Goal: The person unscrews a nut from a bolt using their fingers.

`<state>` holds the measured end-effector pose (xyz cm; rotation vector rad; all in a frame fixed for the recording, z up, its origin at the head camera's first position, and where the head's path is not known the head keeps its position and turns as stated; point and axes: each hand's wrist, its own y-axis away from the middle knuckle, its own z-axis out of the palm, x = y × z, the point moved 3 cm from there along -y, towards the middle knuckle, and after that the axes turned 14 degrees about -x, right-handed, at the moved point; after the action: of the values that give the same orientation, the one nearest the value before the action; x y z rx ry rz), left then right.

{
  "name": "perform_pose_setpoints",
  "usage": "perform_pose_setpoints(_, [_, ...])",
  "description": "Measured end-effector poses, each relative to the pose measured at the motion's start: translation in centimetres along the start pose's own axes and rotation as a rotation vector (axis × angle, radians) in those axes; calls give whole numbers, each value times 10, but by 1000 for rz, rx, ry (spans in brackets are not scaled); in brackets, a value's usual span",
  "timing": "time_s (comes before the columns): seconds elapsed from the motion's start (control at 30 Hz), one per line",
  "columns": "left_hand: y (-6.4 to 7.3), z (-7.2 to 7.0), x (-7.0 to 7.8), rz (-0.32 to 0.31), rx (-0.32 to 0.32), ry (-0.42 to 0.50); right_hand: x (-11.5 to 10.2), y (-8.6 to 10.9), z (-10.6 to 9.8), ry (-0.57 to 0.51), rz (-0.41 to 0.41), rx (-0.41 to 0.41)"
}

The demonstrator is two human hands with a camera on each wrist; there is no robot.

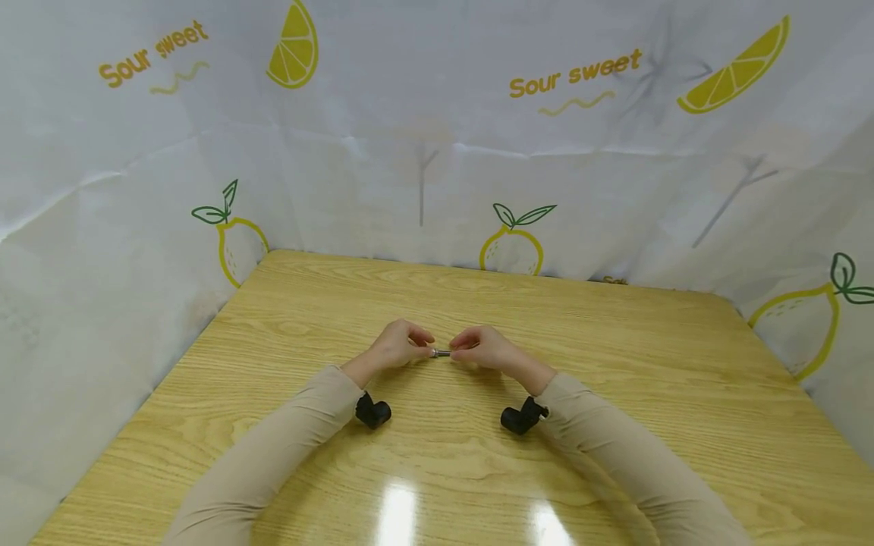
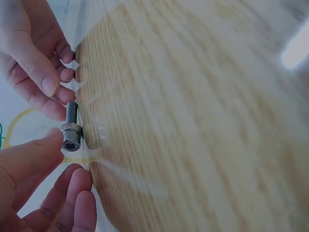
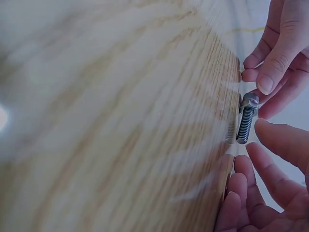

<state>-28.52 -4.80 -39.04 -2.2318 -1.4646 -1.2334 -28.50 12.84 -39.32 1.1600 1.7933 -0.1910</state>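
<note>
A metal socket-head bolt [image 2: 71, 116], with a hex nut [image 3: 249, 104] up by its head, lies sideways between the two hands, close over the table. My left hand [image 1: 399, 345] pinches it at the head end with thumb and index fingertips; the thumb [image 2: 50, 137] meets the nut in the left wrist view. From the other side, my right hand [image 1: 488, 349] has its thumb [image 3: 277, 135] and index fingertip right beside the threaded end. I cannot tell whether these fingers grip the thread. The other fingers of both hands curve down close to the tabletop.
The wood-grain table [image 1: 437, 470] spreads all round the hands. A black wrist camera [image 1: 374, 412] sits by the left sleeve and another black wrist camera [image 1: 522, 417] by the right. White sheeting [image 1: 382, 189] with lemon prints hangs along the table's back and sides.
</note>
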Motion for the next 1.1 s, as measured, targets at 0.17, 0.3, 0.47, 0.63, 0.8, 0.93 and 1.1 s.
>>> perform_pose_setpoints(0.17, [0, 1, 2, 3, -8, -23, -1, -4, 1, 27, 11, -5])
perform_pose_setpoints(0.3, [0, 1, 3, -3, -15, -20, -1, -6, 1, 25, 26, -8])
perform_pose_setpoints(0.47, [-2, 2, 3, -15, -6, -20, -2, -8, 2, 26, 38, -8])
perform_pose_setpoints(0.63, [-3, 3, 3, -23, 3, -34, -3, -10, 4, 59, 36, -8])
perform_pose_setpoints(0.8, [-4, 5, 3, 6, 14, -62, -3, -11, 5, 112, 33, -3])
perform_pose_setpoints(0.93, [-4, 6, 5, 21, 13, -93, -2, -11, 6, 151, 36, -12])
perform_pose_setpoints(1.1, [-1, 6, 10, 25, 16, -119, -5, -8, 5, 178, 8, -28])
